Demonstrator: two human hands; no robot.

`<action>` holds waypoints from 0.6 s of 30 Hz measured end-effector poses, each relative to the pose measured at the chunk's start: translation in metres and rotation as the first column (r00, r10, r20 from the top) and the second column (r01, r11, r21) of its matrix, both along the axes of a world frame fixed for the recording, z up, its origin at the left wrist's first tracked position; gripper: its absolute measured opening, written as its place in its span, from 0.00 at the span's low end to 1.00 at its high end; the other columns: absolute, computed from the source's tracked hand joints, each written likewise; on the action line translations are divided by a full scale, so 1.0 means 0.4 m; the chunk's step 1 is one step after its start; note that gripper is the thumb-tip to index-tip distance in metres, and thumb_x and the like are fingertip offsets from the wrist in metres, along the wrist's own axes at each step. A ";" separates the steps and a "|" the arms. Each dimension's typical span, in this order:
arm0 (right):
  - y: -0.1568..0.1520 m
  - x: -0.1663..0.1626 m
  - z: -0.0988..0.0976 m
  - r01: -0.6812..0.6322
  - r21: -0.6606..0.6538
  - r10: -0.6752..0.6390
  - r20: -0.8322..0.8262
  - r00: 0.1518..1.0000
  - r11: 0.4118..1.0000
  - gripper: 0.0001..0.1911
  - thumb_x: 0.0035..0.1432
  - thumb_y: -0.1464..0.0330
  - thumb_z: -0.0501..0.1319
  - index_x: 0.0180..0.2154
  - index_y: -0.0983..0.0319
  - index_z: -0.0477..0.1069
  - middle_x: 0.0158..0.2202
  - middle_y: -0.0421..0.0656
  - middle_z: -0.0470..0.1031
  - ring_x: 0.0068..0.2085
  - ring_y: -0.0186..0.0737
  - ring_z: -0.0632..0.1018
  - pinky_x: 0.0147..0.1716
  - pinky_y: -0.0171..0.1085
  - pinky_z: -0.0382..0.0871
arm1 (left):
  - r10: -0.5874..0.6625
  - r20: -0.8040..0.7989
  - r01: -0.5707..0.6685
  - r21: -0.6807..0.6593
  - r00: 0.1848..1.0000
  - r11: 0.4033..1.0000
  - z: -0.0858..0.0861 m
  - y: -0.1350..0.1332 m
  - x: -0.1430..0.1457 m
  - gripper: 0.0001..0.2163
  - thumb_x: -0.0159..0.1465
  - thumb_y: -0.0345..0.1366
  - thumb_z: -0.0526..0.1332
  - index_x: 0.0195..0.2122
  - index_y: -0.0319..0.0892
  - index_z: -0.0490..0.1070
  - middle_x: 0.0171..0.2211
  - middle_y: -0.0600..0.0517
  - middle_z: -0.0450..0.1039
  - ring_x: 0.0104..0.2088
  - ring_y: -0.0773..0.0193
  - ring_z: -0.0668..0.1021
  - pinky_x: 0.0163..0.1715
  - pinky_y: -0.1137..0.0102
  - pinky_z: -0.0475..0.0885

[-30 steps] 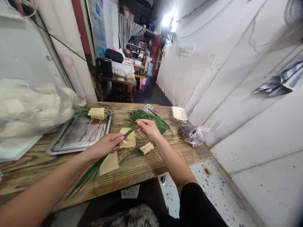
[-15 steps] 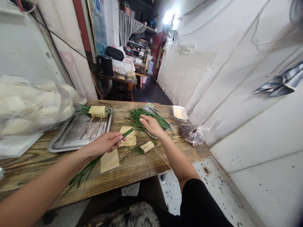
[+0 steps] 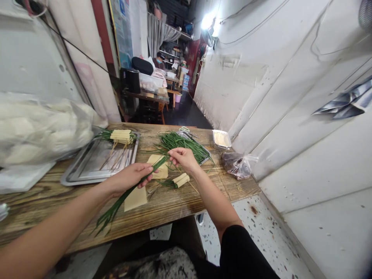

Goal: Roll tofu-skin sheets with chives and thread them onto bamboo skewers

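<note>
My left hand point(image 3: 139, 174) is closed around a small bunch of garlic chives point(image 3: 112, 211), whose loose ends hang toward the table's front edge. At the other end of the bunch, my right hand point(image 3: 184, 158) pinches the tips between thumb and fingers. Under the left hand lie a single tofu sheet point(image 3: 136, 199) and a stack of tofu sheets point(image 3: 161, 172), both partly covered. Two tofu rolls filled with chives point(image 3: 180, 180) sit on a skewer to the right. Behind my right hand, a heap of chives point(image 3: 184, 142) spreads over a metal tray.
A metal tray point(image 3: 99, 155) on the left carries skewered tofu rolls point(image 3: 120, 135). Beside it bulges a large plastic bag point(image 3: 43, 130). Farther right are loose skewers point(image 3: 222, 176), a foil container point(image 3: 221, 139) and a bagged dark item point(image 3: 236, 164). Scissors point(image 3: 184, 129) lie at the back; a person sits beyond.
My right hand has come from the chive heap to the tips of the bunch, its fingers now pinched. The bunch in my left hand has shifted and looks fuller.
</note>
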State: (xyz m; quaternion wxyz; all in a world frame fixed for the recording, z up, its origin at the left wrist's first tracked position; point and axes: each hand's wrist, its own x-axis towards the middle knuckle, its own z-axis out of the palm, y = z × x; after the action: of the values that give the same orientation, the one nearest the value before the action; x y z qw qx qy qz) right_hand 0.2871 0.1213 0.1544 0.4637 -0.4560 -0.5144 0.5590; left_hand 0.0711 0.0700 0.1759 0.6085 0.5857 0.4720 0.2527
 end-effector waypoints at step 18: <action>-0.062 -0.016 -0.027 -0.151 0.584 -0.292 0.592 0.751 0.798 0.22 0.71 0.68 0.56 0.63 0.61 0.73 0.63 0.54 0.75 0.59 0.47 0.75 0.58 0.46 0.71 | -0.008 0.041 0.014 -0.134 0.999 0.991 -0.014 0.001 0.004 0.26 0.46 0.60 0.72 0.27 0.43 0.69 0.22 0.57 0.63 0.20 0.72 0.59 0.20 0.72 0.50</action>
State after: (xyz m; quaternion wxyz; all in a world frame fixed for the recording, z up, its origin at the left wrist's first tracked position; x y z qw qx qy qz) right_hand 0.2808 0.0965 0.1435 0.3945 -0.4719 -0.7737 0.1517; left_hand 0.0727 0.0703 0.1703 0.6574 0.5407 0.4724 0.2287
